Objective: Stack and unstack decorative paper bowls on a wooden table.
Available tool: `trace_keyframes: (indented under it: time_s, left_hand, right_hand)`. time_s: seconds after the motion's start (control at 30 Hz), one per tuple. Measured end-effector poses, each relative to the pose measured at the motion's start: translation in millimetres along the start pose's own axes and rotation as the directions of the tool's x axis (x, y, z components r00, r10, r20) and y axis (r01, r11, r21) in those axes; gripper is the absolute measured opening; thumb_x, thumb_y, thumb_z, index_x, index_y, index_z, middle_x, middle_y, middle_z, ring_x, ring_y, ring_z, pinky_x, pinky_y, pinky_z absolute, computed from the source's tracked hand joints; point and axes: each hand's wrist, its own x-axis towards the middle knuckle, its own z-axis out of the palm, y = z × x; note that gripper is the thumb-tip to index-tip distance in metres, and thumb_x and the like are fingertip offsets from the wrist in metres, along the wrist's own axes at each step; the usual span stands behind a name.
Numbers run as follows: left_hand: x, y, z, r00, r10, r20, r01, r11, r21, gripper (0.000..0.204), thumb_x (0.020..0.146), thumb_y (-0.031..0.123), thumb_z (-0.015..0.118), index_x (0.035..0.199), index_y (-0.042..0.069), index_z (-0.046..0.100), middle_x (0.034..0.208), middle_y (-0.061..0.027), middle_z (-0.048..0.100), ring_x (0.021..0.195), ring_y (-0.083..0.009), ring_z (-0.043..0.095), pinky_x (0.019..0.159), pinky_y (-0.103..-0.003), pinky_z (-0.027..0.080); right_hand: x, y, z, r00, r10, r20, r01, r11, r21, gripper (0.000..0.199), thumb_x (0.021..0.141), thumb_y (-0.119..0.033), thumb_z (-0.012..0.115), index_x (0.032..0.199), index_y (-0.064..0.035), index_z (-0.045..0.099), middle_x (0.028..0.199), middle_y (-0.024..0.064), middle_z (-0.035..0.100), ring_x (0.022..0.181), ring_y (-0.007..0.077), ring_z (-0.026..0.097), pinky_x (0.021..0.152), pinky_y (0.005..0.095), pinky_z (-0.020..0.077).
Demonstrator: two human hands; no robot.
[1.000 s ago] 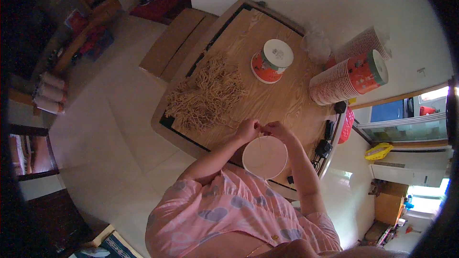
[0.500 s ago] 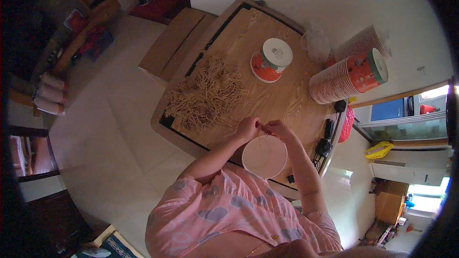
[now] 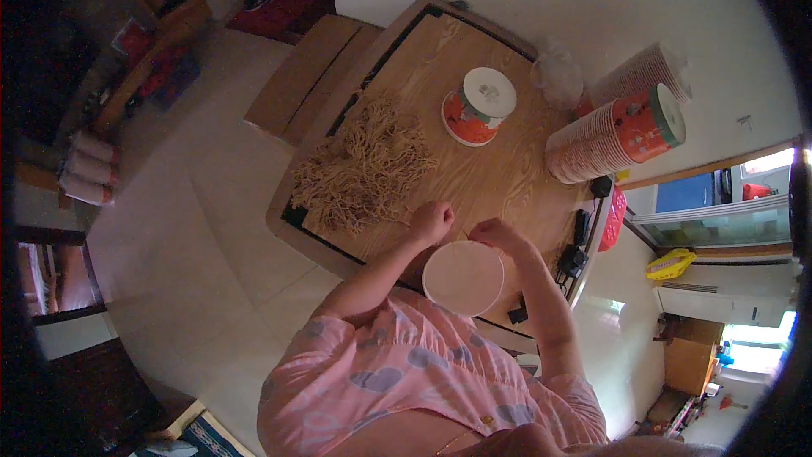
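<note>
a round white paper cup (image 3: 463,277), its pale inside facing up, sits at the near edge of the wooden surface (image 3: 499,169). the left hand (image 3: 431,222) and right hand (image 3: 495,235) meet at its far rim, fingers curled; what they pinch cannot be told. a heap of dry noodles (image 3: 365,167) lies nearby.

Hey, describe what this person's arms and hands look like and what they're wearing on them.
Both forearms are bare, and the left hand and right hand are ungloved. No watch, ring or bracelet can be made out at this size. The short sleeves belong to a pink top printed with grey-blue heart shapes; they end above the elbows.
</note>
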Motion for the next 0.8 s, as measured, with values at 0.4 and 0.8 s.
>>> trace_keyframes:
  time_s: [0.4, 0.8]
  left_hand:
    - [-17.5, 62.1, -61.5, 0.907, 0.279, 0.316, -0.109, 0.879, -0.464, 0.021, 0.072, 0.014, 0.066, 0.090, 0.006, 0.061, 0.080, -0.0050, 0.062, 0.074, -0.0148, 0.058, 0.066, -0.028, 0.046]
    - [-35.7, 65.6, -66.1, 0.890, 0.227, 0.395, -0.071, 0.925, -0.373, 0.020, 0.074, 0.014, 0.064, 0.092, 0.004, 0.062, 0.084, -0.0083, 0.064, 0.076, -0.0141, 0.060, 0.072, -0.030, 0.046]
  right_hand:
    - [-60.2, -55.0, -0.6, 0.968, -0.224, -0.115, 0.228, 0.974, 0.015, 0.011, 0.075, -0.015, 0.062, 0.078, -0.0044, 0.061, 0.068, -0.0026, 0.057, 0.062, 0.0054, 0.049, 0.055, 0.0195, 0.0395]
    - [-69.6, -38.4, 21.2, 0.975, -0.181, -0.133, 0.175, 0.983, -0.050, 0.012, 0.077, -0.016, 0.063, 0.078, -0.0036, 0.062, 0.068, -0.0002, 0.057, 0.064, 0.0068, 0.052, 0.056, 0.0216, 0.0429]
